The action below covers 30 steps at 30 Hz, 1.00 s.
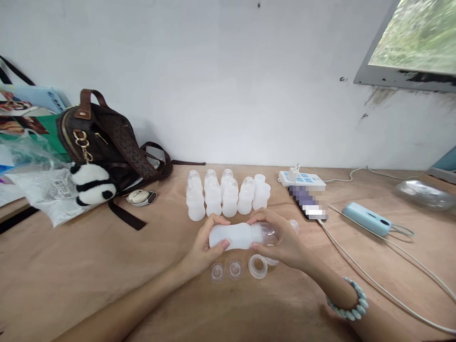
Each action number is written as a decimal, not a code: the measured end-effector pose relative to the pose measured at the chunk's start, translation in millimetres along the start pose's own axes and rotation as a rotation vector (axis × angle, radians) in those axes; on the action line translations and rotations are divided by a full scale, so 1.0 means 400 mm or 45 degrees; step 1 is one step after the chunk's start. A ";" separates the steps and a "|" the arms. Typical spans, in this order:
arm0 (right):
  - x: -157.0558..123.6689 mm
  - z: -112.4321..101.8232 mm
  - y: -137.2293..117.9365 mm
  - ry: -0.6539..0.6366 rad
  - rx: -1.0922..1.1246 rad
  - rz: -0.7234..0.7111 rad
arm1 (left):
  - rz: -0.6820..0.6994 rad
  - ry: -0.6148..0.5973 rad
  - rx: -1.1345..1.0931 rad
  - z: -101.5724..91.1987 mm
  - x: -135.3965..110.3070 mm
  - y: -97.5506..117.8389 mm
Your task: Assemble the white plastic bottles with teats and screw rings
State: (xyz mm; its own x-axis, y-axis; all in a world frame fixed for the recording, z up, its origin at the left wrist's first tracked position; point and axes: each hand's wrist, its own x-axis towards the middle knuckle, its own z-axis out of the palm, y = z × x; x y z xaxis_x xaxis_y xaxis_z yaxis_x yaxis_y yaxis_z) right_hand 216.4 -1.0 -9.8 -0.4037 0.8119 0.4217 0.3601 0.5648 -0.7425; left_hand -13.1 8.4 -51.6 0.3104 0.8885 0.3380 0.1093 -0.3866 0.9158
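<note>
Both hands (pixel 204 244) around sideways bottle (pixel 237 236)

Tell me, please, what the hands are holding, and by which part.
One white bottle, lying sideways between both hands: the left hand grips its base end, the right hand its clear-capped neck end.

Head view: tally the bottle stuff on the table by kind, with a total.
Standing white bottles: 8, rear ones partly hidden
Held bottle, lying sideways between left hand and right hand: 1
Small clear domes: 2
Clear ring: 1
Total: 12, leaving out pieces half hidden by the right hand
</note>
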 end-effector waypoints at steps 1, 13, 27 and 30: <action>-0.001 0.000 -0.002 -0.016 0.005 0.015 | -0.005 -0.011 0.004 0.000 0.000 0.000; 0.000 0.001 -0.010 0.027 0.106 0.145 | -0.045 -0.068 0.131 -0.006 0.011 -0.011; 0.006 0.045 0.039 0.111 -0.205 0.244 | 0.011 -0.294 0.658 0.014 0.029 -0.027; 0.009 0.038 0.044 0.156 -0.336 0.232 | -0.005 -0.283 0.741 0.013 0.029 -0.023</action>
State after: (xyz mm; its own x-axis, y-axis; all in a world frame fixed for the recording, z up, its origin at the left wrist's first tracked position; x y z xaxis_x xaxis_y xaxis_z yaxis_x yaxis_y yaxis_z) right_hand 208.6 9.8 -29.1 -0.2146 0.9058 0.3654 0.6285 0.4144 -0.6582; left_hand -5.5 20.9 -57.5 0.4911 0.8417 0.2243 0.5881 -0.5103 0.6275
